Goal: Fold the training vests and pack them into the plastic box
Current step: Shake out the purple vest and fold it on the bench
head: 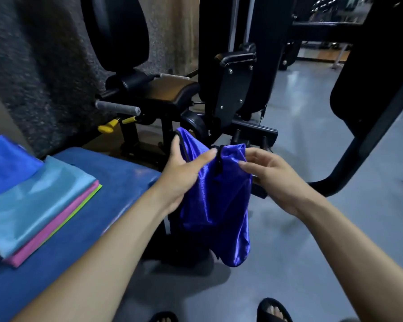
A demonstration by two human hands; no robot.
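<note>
We've got the purple vest [215, 205] up in the air over the floor [312, 159], left hand [184, 173] and right hand [272, 180] each pinching its top edge. Folded vests [40, 201] sit stacked on the blue counter [116, 182].

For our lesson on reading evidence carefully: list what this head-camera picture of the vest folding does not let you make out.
- Plastic box: nowhere in the head view.
- Purple vest: bunched between left hand and right hand; its full shape is hidden in folds.
- Folded pile: cut off by the left edge; lower layers show only edges.
- Left fingertips: motion-blurred.
</note>
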